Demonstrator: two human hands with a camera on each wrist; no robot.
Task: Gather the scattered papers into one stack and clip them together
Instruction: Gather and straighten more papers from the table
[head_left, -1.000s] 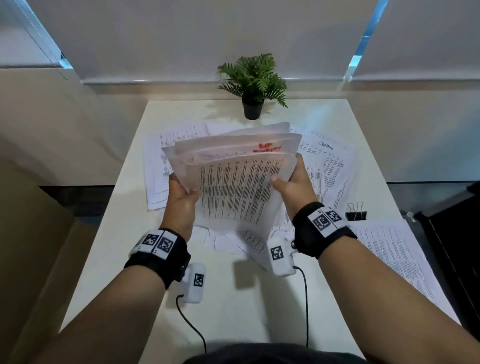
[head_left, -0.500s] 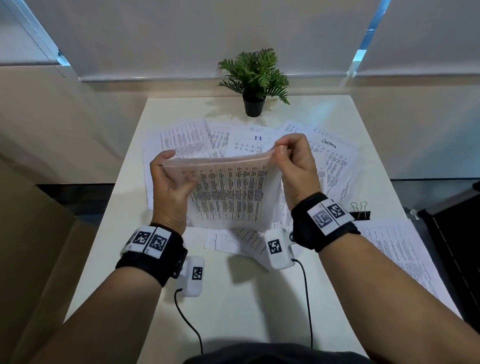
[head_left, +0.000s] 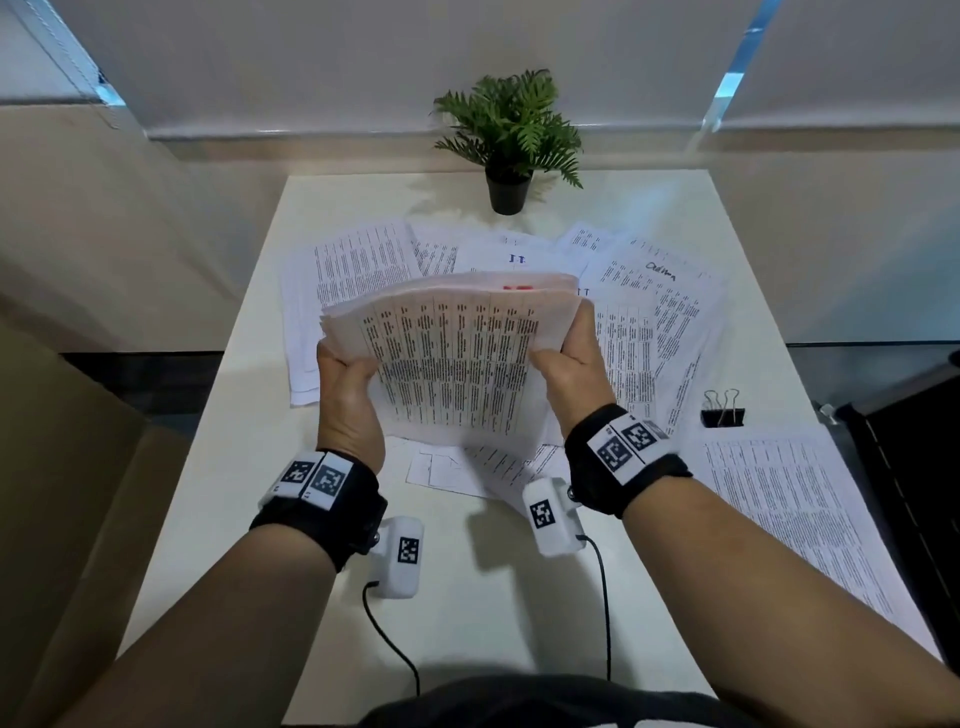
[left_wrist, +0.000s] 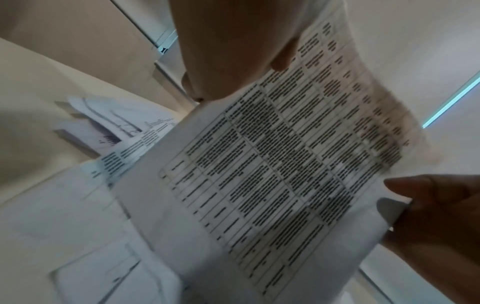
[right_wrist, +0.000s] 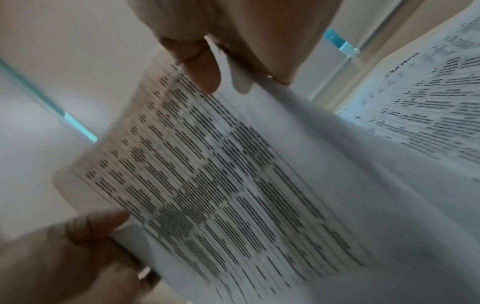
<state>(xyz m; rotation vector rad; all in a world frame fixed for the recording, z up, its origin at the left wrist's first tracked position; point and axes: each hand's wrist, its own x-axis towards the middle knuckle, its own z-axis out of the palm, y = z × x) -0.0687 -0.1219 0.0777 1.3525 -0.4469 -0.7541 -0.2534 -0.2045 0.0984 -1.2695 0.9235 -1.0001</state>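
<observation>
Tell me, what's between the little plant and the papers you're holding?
Loose printed sheets on the white table, seen from the head view, between the potted plant and the held stack.

Blue handwritten marks "II" on a loose sheet (head_left: 514, 254) beyond the held stack (head_left: 457, 364). Cursive handwriting, not legible, on a sheet (head_left: 660, 291) to the right of the grip. Printed table text on the held stack, too small to read. Red print behind, unreadable.

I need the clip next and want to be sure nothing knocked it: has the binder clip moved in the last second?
No. The binder clip lies at the same spot by the table's right edge, just above the near right sheet.
</observation>
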